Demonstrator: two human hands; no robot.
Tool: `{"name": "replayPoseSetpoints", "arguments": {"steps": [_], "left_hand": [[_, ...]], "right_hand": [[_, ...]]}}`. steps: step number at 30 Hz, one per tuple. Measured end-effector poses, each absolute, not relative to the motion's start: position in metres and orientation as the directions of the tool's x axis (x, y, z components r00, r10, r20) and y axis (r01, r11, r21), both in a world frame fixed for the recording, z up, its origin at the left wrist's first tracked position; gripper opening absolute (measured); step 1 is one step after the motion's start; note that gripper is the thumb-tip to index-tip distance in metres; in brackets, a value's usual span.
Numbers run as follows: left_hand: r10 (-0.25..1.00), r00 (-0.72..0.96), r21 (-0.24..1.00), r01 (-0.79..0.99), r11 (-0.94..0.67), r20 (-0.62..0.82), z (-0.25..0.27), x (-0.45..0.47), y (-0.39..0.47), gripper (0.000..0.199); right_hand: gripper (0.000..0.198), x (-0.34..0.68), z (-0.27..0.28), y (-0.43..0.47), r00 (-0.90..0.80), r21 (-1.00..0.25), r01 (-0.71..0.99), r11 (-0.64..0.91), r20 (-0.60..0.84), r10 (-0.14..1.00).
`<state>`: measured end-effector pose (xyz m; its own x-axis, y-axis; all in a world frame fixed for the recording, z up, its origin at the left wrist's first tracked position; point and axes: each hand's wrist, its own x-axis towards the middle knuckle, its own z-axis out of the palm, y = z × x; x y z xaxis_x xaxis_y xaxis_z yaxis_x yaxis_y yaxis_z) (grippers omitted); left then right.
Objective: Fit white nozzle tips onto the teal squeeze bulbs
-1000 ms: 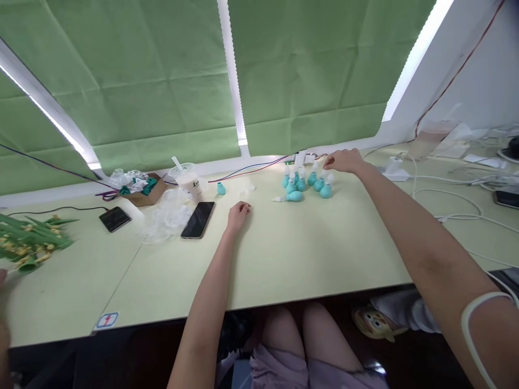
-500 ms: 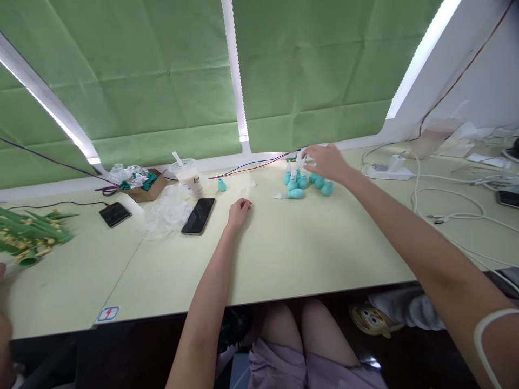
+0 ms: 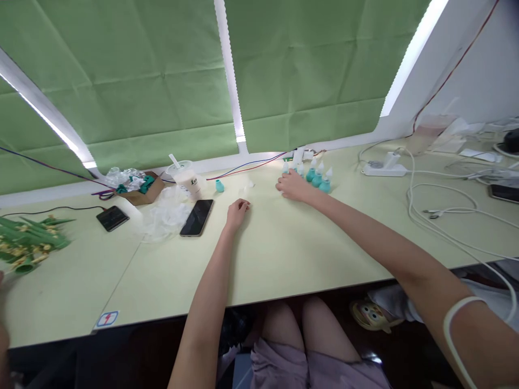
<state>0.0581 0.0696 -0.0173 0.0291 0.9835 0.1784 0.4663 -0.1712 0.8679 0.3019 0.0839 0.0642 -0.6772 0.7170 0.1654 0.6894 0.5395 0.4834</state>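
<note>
Among small teal squeeze bulbs with white pointed tips (image 3: 318, 180), my right hand (image 3: 294, 185) is lowered, fingers curled down over the front of the group. It covers the spot where one bulb lay on its side; that bulb is hidden beneath my fingers. Several bulbs stand upright behind and to the right of the hand. My left hand (image 3: 237, 213) rests on the table, its fingers curled in, and nothing shows in them. Farther left, a lone teal bulb without a tip (image 3: 219, 186) stands upright. A clear plastic scrap (image 3: 247, 185) lies between it and the group.
A phone (image 3: 197, 218), a drink cup with a straw (image 3: 187, 181), crumpled plastic (image 3: 164, 213) and a cardboard box (image 3: 146, 192) are on the left. Artificial green stems (image 3: 32, 240) lie farther left. A white power strip (image 3: 383, 170) and cables (image 3: 450, 202) are on the right.
My right hand has moved down and left from above the bulbs onto the front of the group, uncovering the white tips at the right. The left hand stays in place.
</note>
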Motion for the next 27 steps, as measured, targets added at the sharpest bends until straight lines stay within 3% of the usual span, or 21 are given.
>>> {"name": "replayPoseSetpoints", "arguments": {"steps": [6, 16, 27], "left_hand": [[0.983, 0.031, 0.867, 0.466, -0.176, 0.183, -0.020, 0.058, 0.071, 0.021], [0.982, 0.039, 0.868, 0.462, -0.183, 0.186, -0.019, 0.057, 0.070, 0.023], [0.980, 0.042, 0.853, 0.487, -0.189, 0.193, -0.018, 0.058, 0.069, 0.022]], "right_hand": [[0.021, 0.348, 0.105, 0.084, -0.443, 0.370, 0.861, 0.349, 0.209, 0.872], [0.020, 0.389, 0.087, 0.112, -0.393, -0.079, 0.900, 0.429, 0.280, 0.876], [0.015, 0.401, 0.087, 0.126, -0.370, -0.212, 0.869, 0.447, 0.323, 0.871]]}}
